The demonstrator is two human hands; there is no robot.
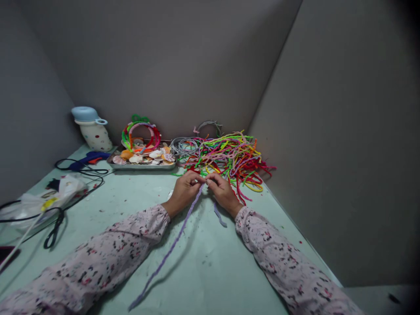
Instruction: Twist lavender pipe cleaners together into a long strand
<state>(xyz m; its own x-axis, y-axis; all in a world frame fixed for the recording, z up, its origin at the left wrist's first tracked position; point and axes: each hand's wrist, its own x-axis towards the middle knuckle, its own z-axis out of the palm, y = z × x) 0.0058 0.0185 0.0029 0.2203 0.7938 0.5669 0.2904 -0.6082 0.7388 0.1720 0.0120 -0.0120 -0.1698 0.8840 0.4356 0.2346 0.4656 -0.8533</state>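
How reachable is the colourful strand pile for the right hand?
Probably yes: the pile lies just beyond the right hand, nothing visibly between, though that hand seems busy with the purple strand.

Between the 2 forearms, the mint-green tabletop (236, 273) gives room to pass; the long purple pipe cleaner (175, 243) slants across the left part of that gap, and a short purple end (219, 215) hangs near the right wrist. Ahead of the left hand (185, 191), a strip of tabletop leads leftward in front of the metal shell tray (144, 166), until the black cord (56, 227) and plastic bag (70, 186) obstruct it. Straight ahead, the pipe-cleaner heap (234, 153) and wire coils (183, 146) block the way. Beyond the right sleeve (278, 249), only a narrow band remains beside the gray side panel (344, 153).
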